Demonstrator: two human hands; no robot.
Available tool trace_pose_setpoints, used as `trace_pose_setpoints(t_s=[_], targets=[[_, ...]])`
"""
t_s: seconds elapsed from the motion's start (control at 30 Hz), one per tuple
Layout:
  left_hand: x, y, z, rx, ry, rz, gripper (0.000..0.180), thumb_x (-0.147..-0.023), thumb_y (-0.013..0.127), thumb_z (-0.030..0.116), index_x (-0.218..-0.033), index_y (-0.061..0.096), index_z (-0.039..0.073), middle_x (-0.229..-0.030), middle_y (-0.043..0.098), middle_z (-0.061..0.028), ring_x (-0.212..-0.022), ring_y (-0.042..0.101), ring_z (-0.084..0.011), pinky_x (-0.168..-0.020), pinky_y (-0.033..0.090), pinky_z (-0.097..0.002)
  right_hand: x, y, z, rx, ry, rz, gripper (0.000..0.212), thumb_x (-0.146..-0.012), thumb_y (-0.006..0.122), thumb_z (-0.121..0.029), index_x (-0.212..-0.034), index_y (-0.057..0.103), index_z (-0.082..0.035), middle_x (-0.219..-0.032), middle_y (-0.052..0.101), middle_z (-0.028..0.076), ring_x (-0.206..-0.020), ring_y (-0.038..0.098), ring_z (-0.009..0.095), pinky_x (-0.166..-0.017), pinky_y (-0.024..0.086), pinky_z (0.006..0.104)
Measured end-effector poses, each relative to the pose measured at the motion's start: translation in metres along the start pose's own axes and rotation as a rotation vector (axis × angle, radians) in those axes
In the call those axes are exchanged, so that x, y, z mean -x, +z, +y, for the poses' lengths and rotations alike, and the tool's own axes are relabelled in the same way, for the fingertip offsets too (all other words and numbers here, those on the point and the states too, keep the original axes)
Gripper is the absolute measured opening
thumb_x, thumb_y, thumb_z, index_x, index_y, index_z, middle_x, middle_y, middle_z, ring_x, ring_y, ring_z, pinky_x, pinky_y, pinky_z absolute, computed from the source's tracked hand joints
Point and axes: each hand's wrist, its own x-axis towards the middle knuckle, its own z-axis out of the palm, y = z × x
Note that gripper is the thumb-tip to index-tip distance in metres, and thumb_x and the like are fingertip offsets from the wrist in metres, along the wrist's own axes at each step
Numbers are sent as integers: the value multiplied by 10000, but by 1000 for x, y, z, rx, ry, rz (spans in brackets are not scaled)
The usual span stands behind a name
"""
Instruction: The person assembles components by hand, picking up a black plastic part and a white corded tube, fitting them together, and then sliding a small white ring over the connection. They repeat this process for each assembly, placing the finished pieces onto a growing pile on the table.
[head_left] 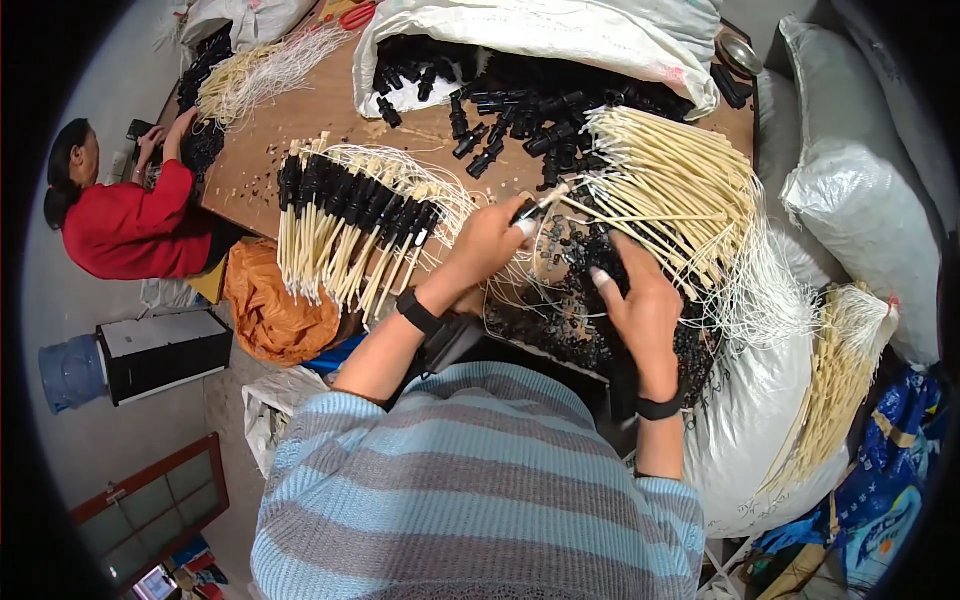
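My left hand (488,242) pinches a black tubular fitting (527,211); a pale stick-like piece meets its right end. My right hand (643,305) reaches over a heap of small black parts (575,265), thumb and forefinger apart, other fingers partly hidden. Right of the fitting lies a thick fan of pale yellow sticks (680,190) trailing thin white strands (765,305). On the left of the table, a row of similar sticks (345,255) carries black fittings (350,195) on their upper ends. White wrapping covers both my thumbs.
A white woven sack (540,35) spills loose black fittings (500,120) across the back of the wooden table (245,165). Full sacks (860,190) crowd the right side. At the far left, a person in red (130,225) works at the table; an orange bag (275,305) stands below.
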Motion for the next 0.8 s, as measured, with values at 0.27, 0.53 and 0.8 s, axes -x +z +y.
trace_pose_setpoints(t_s=[0.27,0.53,0.8], targets=[[10,19,36,-99,496,49,353,-829,635,173,-1169,612,78,-895,674,-132,-771,647,-281,-694,509,-355,-12,18,13,-310,57,-70,491,-794,754,-257,-1190,608,-6,-1447,435,176,-1358,384,310,-1120,269,395],[5,1,-8,-18,-46,122,188,-845,572,169,-941,579,7,-724,628,-185,-715,612,-373,-668,469,-444,1,3,23,-611,133,116,297,-918,646,-240,-1141,640,-42,-837,654,66,-635,557,86,-591,464,224],[2,1,-18,33,-72,110,173,-835,571,180,-892,616,23,-705,653,-132,-666,638,-295,-642,480,-391,14,-17,51,-1265,162,-43,287,-909,636,-268,-750,571,-38,-1074,652,191,-522,478,62,-488,398,230]])
